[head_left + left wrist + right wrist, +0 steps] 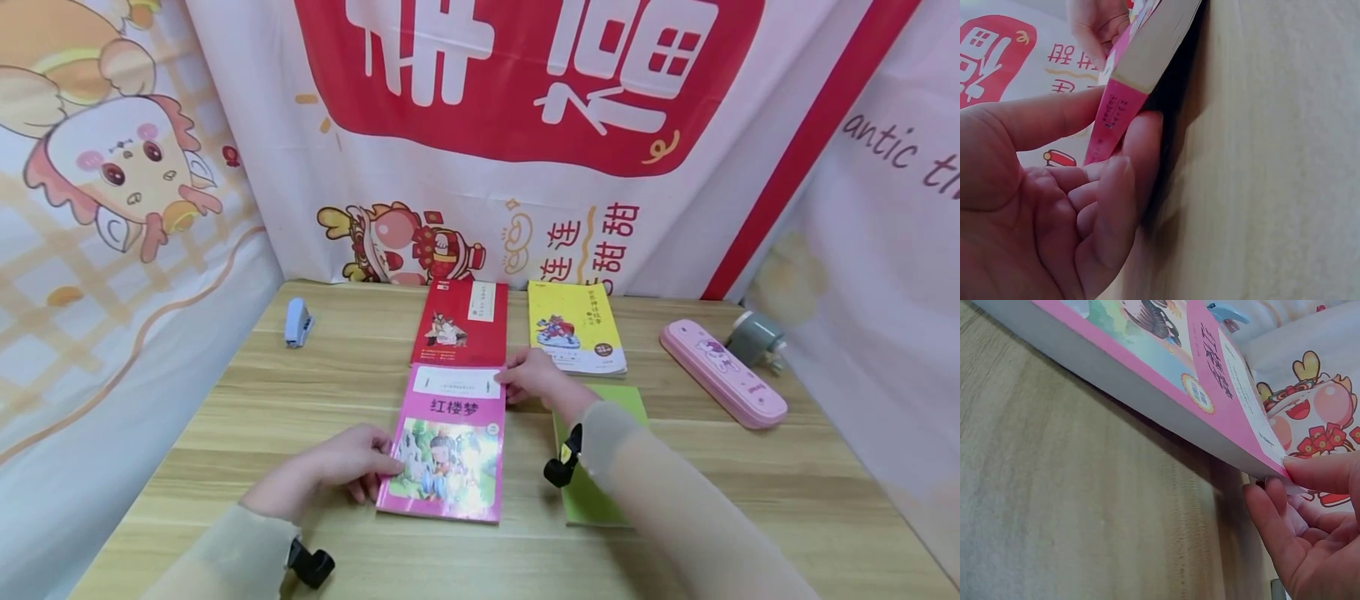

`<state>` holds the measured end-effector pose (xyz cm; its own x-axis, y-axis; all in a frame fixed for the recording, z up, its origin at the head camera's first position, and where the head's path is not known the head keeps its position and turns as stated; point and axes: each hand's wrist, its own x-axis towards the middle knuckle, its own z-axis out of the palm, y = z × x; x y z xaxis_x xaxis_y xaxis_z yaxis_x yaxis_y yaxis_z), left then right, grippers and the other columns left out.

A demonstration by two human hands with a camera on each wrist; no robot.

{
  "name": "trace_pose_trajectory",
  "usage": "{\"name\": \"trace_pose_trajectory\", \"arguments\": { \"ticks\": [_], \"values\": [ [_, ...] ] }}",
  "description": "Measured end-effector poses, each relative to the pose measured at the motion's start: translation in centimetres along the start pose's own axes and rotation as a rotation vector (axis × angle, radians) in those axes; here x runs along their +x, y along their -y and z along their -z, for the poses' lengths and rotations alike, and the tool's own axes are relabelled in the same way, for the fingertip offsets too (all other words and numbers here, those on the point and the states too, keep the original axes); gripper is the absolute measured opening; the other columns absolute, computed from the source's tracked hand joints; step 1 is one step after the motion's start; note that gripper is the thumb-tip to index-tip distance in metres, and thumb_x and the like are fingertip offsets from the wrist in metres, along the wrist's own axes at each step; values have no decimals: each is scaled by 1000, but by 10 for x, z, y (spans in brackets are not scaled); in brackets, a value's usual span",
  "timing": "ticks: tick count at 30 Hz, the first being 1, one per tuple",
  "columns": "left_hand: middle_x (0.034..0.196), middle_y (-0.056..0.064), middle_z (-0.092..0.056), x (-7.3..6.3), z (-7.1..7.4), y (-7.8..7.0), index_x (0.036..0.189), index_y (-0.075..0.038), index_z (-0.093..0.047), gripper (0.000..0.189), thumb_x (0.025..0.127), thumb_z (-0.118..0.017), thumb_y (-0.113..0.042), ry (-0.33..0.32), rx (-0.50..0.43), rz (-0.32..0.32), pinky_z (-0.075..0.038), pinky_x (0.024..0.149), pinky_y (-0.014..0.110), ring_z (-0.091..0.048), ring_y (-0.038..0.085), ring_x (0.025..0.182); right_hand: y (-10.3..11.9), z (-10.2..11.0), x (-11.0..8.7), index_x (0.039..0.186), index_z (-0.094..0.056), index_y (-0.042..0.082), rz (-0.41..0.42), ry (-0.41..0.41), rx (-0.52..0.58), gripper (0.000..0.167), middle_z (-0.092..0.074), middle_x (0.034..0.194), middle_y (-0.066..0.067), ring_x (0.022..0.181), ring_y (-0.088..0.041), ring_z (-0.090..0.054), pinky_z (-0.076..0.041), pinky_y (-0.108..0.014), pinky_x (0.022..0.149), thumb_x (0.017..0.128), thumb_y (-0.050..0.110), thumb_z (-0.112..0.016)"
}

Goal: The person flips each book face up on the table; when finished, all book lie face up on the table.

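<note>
A pink paperback book (453, 442) with an illustrated cover lies between my two hands in the head view. My left hand (352, 462) pinches its left edge, thumb on the cover and fingers beneath. The left wrist view shows the pink spine (1116, 115) between that thumb and forefinger, with a dark gap under the book. My right hand (536, 379) pinches the upper right corner; in the right wrist view the thumb (1319, 474) is on top and fingers are below. A red book (461, 325) lies just beyond the pink one's far edge.
A yellow book (573, 325) lies at the back, right of the red one. Under my right forearm is a green book (592, 492). A pink pencil case (723, 375) and a grey-green object (756, 337) are at the right; a blue stapler (297, 322) stands back left.
</note>
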<state>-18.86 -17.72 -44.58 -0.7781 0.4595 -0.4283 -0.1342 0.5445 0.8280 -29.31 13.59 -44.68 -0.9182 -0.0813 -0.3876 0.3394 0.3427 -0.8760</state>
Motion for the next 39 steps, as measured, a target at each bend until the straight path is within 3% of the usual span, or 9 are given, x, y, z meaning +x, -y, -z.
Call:
{"name": "trace_pose_trajectory", "arguments": {
  "ticks": [15,19,23,27,30,34,39],
  "values": [
    [62,12,-65,4,8,-3,80,-3,-67,29,97,-60,-26,42,110,12,-44,39,20,-57,13,45,-6,-7,-1,102,-63,-2,7,-5,-59,19,-66,92,-16,73,-24,-65,-61,-34,65,90,10,-73],
    [60,12,-64,5,8,-5,77,-3,-66,30,97,-61,-25,28,131,39,-44,39,21,-57,13,44,-7,-8,-1,103,-64,-3,14,-2,-39,19,-66,92,-17,72,-24,-66,-61,-34,65,89,7,-72],
    [60,11,-64,6,10,-12,75,-3,-65,31,95,-65,-27,-34,196,93,-47,41,22,-57,15,45,-7,-2,-5,108,-63,-4,25,4,-21,23,-67,93,-18,75,-26,-68,-61,-36,67,88,4,-73],
    [65,11,-64,13,12,-30,80,-3,-64,31,94,-66,-30,-108,221,103,-49,46,25,-59,18,50,0,19,-11,110,-66,-5,82,-29,-72,24,-68,95,-18,81,-30,-70,-61,-38,71,88,4,-72],
    [68,10,-65,20,9,-48,86,-3,-65,29,94,-66,-31,-110,209,55,-50,50,27,-61,20,55,6,44,-18,110,-66,-5,117,-63,-108,23,-66,98,-18,86,-34,-69,-60,-42,75,89,5,-71],
    [70,10,-66,28,-9,-71,87,-3,-68,32,94,-67,-34,-22,190,-46,-51,52,29,-63,21,58,7,81,-28,109,-63,-5,119,-94,-170,24,-62,99,-16,86,-34,-67,-59,-46,80,89,6,-71],
    [75,10,-69,37,-43,-90,90,-3,-69,34,92,-69,-37,115,129,-129,-55,56,31,-66,24,61,-9,124,-38,104,-62,-2,110,-77,-379,23,-61,91,-12,75,-23,-61,-59,-40,72,88,10,-72]
  ]
}}
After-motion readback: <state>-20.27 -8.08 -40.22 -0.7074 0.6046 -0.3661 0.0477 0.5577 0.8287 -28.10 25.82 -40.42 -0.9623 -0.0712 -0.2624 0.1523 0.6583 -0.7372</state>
